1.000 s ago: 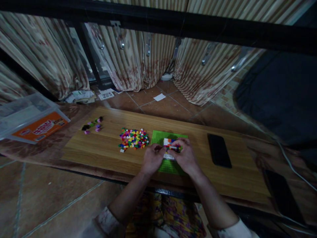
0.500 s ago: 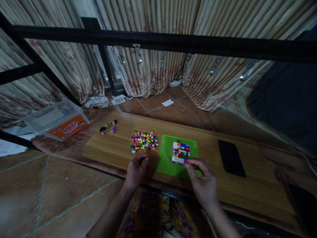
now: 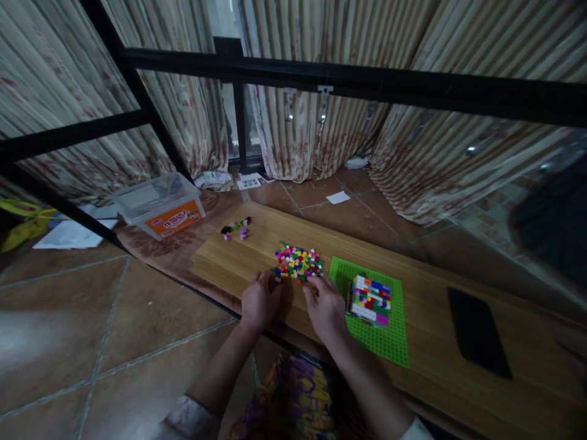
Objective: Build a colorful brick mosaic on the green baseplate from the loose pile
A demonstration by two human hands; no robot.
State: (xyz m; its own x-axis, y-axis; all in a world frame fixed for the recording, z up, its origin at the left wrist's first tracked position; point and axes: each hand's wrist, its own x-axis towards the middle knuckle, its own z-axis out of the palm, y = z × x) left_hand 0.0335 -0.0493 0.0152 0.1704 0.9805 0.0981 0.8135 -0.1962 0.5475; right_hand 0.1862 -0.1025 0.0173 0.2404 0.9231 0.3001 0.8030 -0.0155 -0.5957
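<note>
A loose pile of small coloured toy bricks (image 3: 299, 261) lies on the wooden table. At the pile's front left edge is my left hand (image 3: 260, 300), its fingers curled together; whatever they hold, if anything, is hidden. My right hand (image 3: 325, 307) reaches to the front right edge of the pile with thumb and fingertips drawn together at the bricks. I cannot make out what is between them. To its right, a block built of many coloured bricks (image 3: 370, 299) stands on a green studded baseplate (image 3: 392, 351). Magenta shows at the block's front right corner.
A black phone-like slab (image 3: 477, 333) lies on the right of the wooden table (image 3: 426, 305). Several dark, green and pink pieces (image 3: 236, 227) are at its far left. Beyond them stands a clear plastic box with an orange label (image 3: 160, 205). A black metal bar (image 3: 389, 76) crosses ahead.
My right hand has left the brick block and moved left to the loose pile. My left hand stays near the pile's front. The view has turned left, so everything appears shifted right.
</note>
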